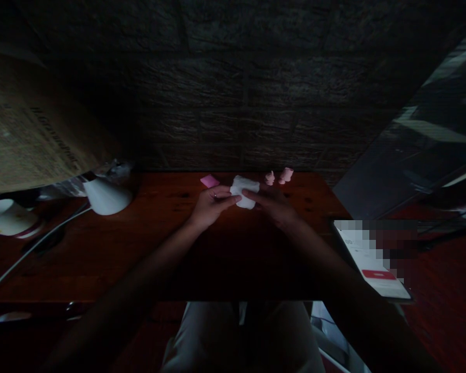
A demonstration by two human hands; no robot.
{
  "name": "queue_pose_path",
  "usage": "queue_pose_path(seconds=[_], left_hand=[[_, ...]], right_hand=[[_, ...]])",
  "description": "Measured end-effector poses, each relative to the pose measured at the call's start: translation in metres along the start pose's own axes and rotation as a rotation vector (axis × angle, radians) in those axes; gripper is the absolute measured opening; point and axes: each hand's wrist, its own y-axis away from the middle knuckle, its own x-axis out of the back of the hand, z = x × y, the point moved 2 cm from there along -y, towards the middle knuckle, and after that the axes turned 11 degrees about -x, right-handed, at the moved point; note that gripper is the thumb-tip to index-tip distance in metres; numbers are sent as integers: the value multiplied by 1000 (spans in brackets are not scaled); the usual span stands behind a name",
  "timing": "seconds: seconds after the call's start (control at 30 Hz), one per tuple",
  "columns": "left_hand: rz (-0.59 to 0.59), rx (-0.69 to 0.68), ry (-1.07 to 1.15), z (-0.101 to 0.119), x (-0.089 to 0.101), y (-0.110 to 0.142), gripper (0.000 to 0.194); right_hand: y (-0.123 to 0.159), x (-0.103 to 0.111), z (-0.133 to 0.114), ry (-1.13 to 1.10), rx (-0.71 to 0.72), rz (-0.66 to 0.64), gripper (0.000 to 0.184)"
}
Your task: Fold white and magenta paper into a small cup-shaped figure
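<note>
A soft white piece (245,190) with uneven edges, perhaps clay or folded tissue, is held up between both hands over the wooden table. My left hand (210,206) pinches its left side, thumb on the near face. On the opposite side my right hand (275,203) grips it with the thumb laid across the front; the other fingers are in shadow. Behind my left hand lies a flat pink square (209,180). Past my right hand stand a small pale pink lumpy shape (270,178) and a larger pink shape (286,175).
Dim light covers the wooden table (159,243), which meets a dark brick wall (225,98). At left are a white cone-shaped object (106,196) with a cable, a paper cup (8,217) and a large brown paper bag (34,124). A lit tablet-like screen (373,259) lies right.
</note>
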Motion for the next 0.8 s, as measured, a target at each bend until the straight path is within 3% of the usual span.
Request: queue_pose_path(seconds=[0.37,0.57,0.8], left_hand=[[3,49,-6,4,0,1,34],[-62,4,-87,4,0,1,34],[-40,-26,-113,6,3,0,31]], right_hand=[[-5,3,3,27,30,-20,43],[-4,2,2,5,33,-22,44],[-5,2,4,-47,-1,-26,41]])
